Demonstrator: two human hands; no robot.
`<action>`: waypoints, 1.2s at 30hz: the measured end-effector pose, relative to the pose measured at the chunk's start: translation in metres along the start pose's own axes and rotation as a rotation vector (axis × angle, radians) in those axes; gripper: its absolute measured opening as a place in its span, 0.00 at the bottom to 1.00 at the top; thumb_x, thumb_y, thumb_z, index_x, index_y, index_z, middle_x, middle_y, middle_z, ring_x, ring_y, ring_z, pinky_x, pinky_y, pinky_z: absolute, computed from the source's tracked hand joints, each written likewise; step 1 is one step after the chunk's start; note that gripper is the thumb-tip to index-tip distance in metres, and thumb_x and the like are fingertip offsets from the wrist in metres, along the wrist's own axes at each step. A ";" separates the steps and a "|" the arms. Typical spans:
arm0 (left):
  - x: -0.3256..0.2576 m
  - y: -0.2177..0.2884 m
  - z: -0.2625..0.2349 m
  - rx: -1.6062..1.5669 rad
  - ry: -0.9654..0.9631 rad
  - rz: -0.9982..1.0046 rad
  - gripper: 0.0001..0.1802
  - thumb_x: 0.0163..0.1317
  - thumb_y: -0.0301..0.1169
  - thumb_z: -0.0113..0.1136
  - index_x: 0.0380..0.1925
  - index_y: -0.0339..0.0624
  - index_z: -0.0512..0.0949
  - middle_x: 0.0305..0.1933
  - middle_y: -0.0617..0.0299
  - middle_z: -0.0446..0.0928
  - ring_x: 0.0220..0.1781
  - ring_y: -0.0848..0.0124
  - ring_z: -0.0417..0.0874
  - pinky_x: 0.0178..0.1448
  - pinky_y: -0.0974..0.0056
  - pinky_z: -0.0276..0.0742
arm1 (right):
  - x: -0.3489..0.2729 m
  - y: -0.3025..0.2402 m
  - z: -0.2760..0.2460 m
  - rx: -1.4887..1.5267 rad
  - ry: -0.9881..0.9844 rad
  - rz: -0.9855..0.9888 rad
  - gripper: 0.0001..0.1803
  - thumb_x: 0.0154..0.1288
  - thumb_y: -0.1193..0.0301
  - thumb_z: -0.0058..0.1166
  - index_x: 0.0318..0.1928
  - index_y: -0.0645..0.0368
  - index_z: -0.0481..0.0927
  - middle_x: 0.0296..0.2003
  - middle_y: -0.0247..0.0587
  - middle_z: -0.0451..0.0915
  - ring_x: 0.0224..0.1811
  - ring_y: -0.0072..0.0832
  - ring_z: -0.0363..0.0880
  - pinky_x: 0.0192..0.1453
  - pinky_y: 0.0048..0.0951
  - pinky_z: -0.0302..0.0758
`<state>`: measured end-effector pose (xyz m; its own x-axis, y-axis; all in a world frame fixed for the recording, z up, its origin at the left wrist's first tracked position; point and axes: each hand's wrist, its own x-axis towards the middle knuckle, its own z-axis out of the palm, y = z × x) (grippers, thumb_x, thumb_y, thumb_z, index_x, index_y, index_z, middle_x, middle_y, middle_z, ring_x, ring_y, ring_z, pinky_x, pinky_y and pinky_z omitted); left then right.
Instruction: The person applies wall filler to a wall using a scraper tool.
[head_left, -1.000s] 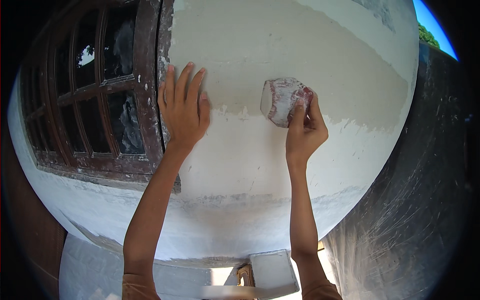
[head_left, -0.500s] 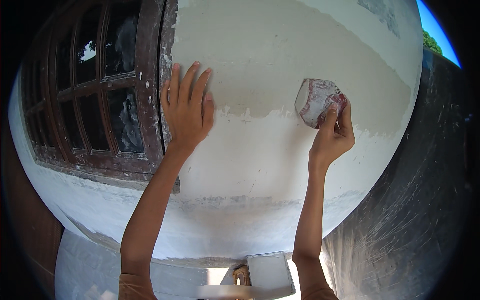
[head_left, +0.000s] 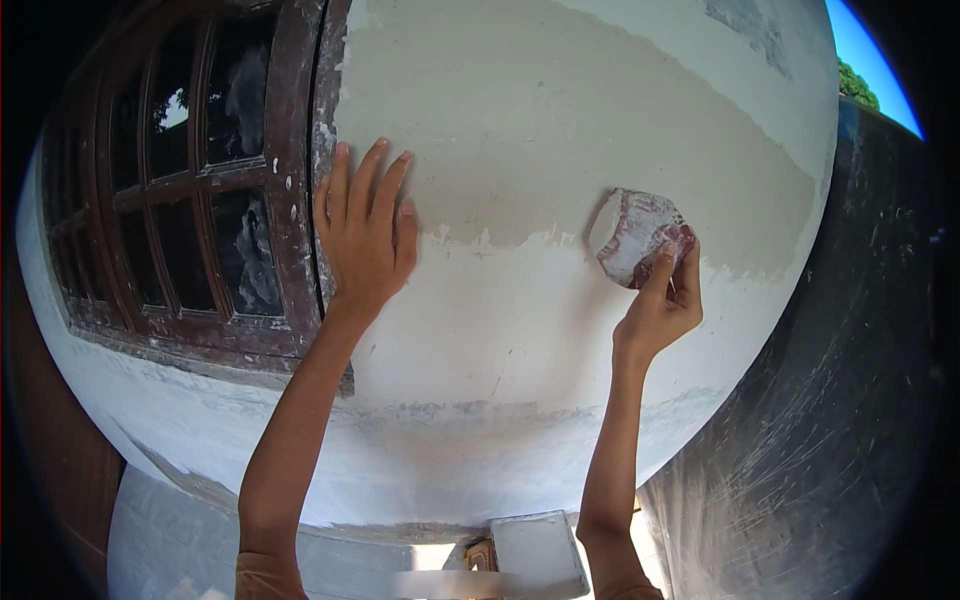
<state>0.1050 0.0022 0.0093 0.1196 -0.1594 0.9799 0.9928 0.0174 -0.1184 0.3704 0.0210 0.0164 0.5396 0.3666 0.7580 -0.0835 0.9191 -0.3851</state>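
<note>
Viewing from the head: right hand has carried the flat, white-smeared tool rightward and slightly down across the wall; work likely now bears on a further stretch of the grey patch's ragged lower edge. Right fingers clamped on tool. Left hand rests on wall, fingers slightly apart, just beside the window. Count: two hands, one tool, one window.

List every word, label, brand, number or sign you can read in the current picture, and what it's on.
None: no readable text shows on the smeared flat tool in the right hand, the wall or the window. Their marks look like smears and scratches.
</note>
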 end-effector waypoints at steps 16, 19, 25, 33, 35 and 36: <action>0.001 -0.001 0.005 0.008 0.017 -0.014 0.24 0.61 0.33 0.49 0.58 0.48 0.76 0.67 0.59 0.69 0.75 0.52 0.58 0.72 0.47 0.49 | -0.026 -0.002 0.036 0.088 -0.141 0.034 0.22 0.70 0.77 0.51 0.61 0.74 0.70 0.41 0.44 0.83 0.34 0.18 0.78 0.41 0.20 0.76; 0.005 0.000 -0.001 -0.011 0.036 -0.009 0.24 0.61 0.33 0.49 0.58 0.48 0.76 0.67 0.58 0.69 0.75 0.52 0.58 0.72 0.47 0.49 | -0.051 -0.009 0.058 0.009 -0.354 0.072 0.21 0.68 0.78 0.53 0.60 0.74 0.72 0.37 0.39 0.82 0.31 0.13 0.72 0.36 0.15 0.71; -0.003 -0.003 0.000 0.012 -0.011 -0.018 0.23 0.65 0.33 0.46 0.61 0.46 0.72 0.69 0.58 0.67 0.76 0.52 0.56 0.72 0.48 0.47 | -0.007 0.011 0.020 0.088 -0.021 0.071 0.22 0.69 0.78 0.51 0.61 0.73 0.71 0.44 0.46 0.83 0.40 0.22 0.81 0.43 0.23 0.79; 0.002 -0.002 -0.002 -0.011 0.006 -0.020 0.23 0.66 0.33 0.45 0.61 0.46 0.72 0.69 0.57 0.67 0.76 0.51 0.55 0.72 0.48 0.46 | -0.047 -0.001 0.066 0.040 -0.339 0.055 0.21 0.68 0.78 0.53 0.61 0.72 0.72 0.37 0.35 0.82 0.32 0.12 0.71 0.36 0.14 0.70; 0.000 -0.005 -0.004 0.000 -0.003 -0.020 0.23 0.65 0.32 0.46 0.61 0.46 0.72 0.69 0.57 0.67 0.76 0.52 0.55 0.72 0.48 0.46 | -0.040 0.006 0.061 0.022 -0.274 0.083 0.22 0.68 0.79 0.52 0.61 0.72 0.72 0.41 0.40 0.83 0.36 0.16 0.76 0.41 0.17 0.75; -0.001 -0.005 -0.003 0.008 0.003 -0.021 0.23 0.65 0.32 0.46 0.61 0.46 0.72 0.69 0.57 0.67 0.76 0.52 0.55 0.72 0.48 0.46 | -0.030 0.013 0.053 0.092 -0.193 0.105 0.22 0.68 0.79 0.52 0.61 0.72 0.71 0.43 0.43 0.82 0.38 0.19 0.78 0.43 0.20 0.77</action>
<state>0.0995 -0.0009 0.0084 0.0991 -0.1631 0.9816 0.9951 0.0219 -0.0968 0.3089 0.0290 0.0164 0.3548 0.4731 0.8064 -0.2116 0.8808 -0.4236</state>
